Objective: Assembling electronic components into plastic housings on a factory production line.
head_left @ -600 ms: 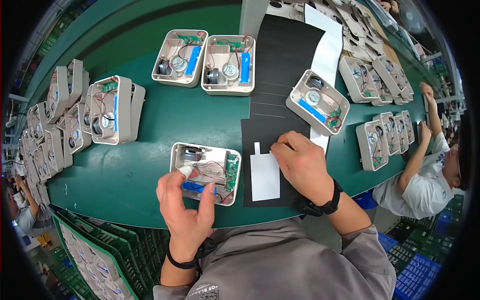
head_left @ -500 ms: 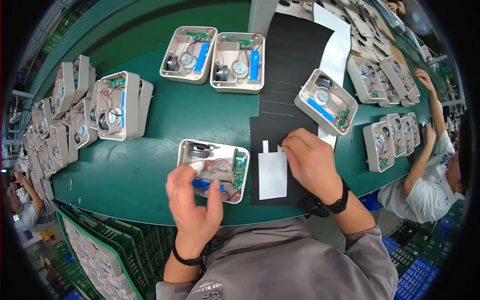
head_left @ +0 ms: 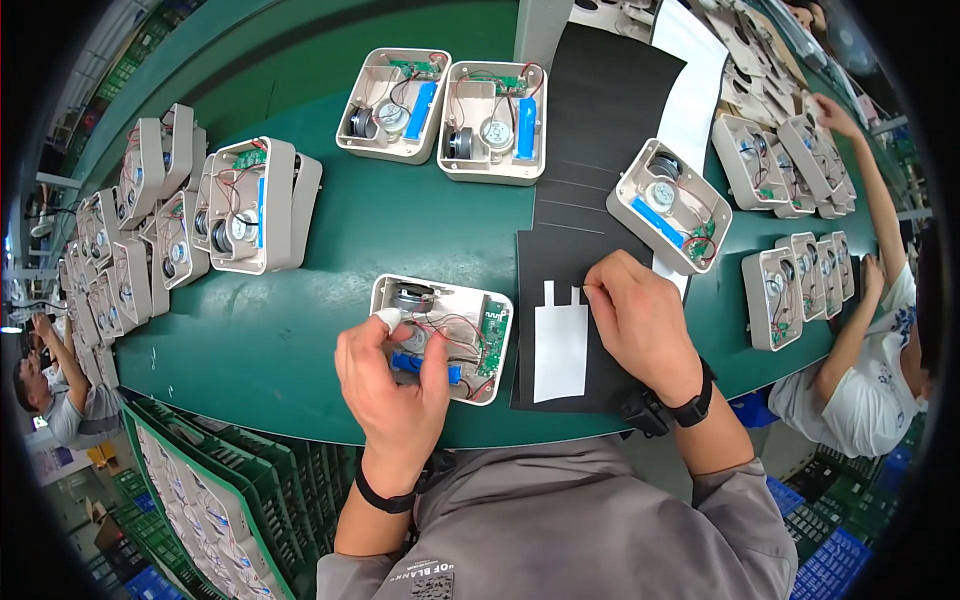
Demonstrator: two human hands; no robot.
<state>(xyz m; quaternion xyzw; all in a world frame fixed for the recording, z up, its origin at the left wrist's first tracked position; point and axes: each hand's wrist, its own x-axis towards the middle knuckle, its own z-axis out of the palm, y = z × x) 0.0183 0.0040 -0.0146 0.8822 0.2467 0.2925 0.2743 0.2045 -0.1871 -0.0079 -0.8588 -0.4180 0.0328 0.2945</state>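
Observation:
My left hand [head_left: 392, 385] reaches over an open cream plastic housing [head_left: 505, 350], its thumb and index finger apart and a white cover on the index fingertip. Inside the housing lie a black round part [head_left: 413, 296], a blue cylindrical battery [head_left: 448, 374], thin red and black wires and a green circuit board [head_left: 493, 338]. Right of the housing, a white sheet [head_left: 560, 352] lies on black sheet material [head_left: 570, 265]. Two narrow white strips stick out from its far edge. My right hand [head_left: 643, 318] pinches at the right strip [head_left: 576, 293] with thumb and index finger.
Similar housings stand beyond, a pair [head_left: 490, 170] at the back and one [head_left: 670, 205] on the black sheet. More are stacked at the left [head_left: 290, 215] and right [head_left: 770, 300]. Green crates [head_left: 240, 480] stand below the table's near edge. A co-worker's arm [head_left: 870, 200] reaches in at right.
The whole scene has shifted slightly right in the picture. My left index finger and thumb have moved a little over the housing; my right hand stays at the strip.

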